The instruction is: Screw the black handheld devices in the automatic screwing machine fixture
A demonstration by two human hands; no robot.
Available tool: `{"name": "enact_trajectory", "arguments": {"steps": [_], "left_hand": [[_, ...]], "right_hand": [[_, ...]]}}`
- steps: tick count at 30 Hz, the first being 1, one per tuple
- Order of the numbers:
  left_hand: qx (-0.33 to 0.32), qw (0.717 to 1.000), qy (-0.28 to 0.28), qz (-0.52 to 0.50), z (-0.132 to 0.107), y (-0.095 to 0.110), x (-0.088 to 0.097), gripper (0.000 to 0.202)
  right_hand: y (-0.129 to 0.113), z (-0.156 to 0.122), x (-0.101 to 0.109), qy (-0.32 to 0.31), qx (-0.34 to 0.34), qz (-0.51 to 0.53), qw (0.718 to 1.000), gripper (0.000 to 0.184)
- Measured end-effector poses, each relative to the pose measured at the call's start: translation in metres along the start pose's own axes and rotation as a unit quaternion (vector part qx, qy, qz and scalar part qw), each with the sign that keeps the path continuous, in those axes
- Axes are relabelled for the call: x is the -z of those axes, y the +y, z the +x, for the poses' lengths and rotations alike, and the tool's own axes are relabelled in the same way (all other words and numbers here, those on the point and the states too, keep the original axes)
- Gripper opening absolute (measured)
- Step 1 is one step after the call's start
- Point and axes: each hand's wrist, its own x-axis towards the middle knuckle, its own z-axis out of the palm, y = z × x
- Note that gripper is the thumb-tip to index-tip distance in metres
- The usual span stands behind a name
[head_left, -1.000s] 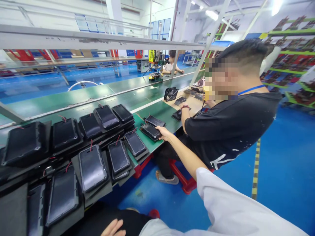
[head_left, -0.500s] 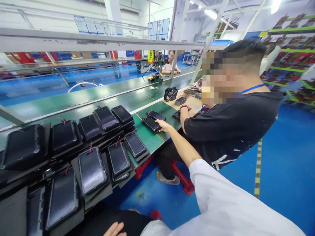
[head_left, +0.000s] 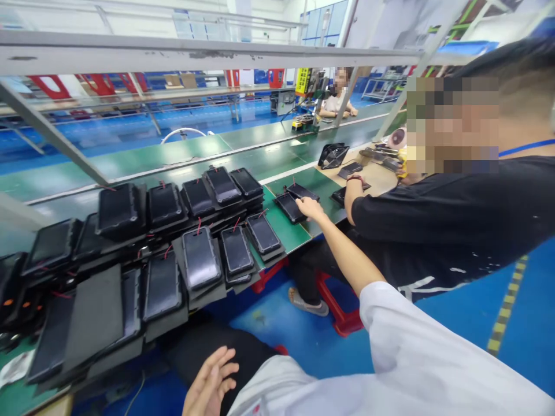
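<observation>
Tablet pile [head_left: 199, 260]: black tablets overlapping in two rough rows on the green desk [head_left: 288, 236], red wire tails sticking up. Using it as the reference.

Left hand [head_left: 210, 384]: below the pile and off the desk, over the lap. It's open, fingers spread, holding nothing and touching nothing.

Loose tablet [head_left: 287, 207]: on the desk just right of the pile's right end, apart from it. It lies flat, broad face up. Long axis runs across the desk, about parallel with the pile's right-end units, with the near short end toward the desk's front edge. A second tablet [head_left: 303, 190] lies just behind it, on the side away from the pile, touching or nearly so. Can't resolve the gap.

Right hand [head_left: 310, 207]: arm stretched fully out, right of the pile. Fingers rest on the loose tablet's near right edge. Contact is clear, but I can't tell if it's a real pinch or only fingertips laid on top.

My read on the step: the right hand is handling the loose tablet at the end of the row, either sliding or seating it. A lift would need the fingers wrapped under that near edge first. A slide needs flat downward pressure, with the long axis kept square.

Further right of the pile: co-worker's forearm [head_left: 350, 199] on the desk, near that spot but not touching the tablets.
</observation>
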Motion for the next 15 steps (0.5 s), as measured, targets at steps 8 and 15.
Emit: {"name": "enact_trajectory", "arguments": {"steps": [8, 15], "left_hand": [[-0.031, 0.999, -0.02, -0.022, -0.027, 0.003, 0.013, 0.053], [-0.061, 0.997, -0.002, -0.036, -0.035, 0.0, 0.034, 0.053]], "right_hand": [[-0.032, -0.076, -0.044, -0.14, 0.054, -0.002, 0.989, 0.051], [-0.045, -0.099, -0.07, -0.23, 0.019, 0.025, 0.973, 0.043]]}}
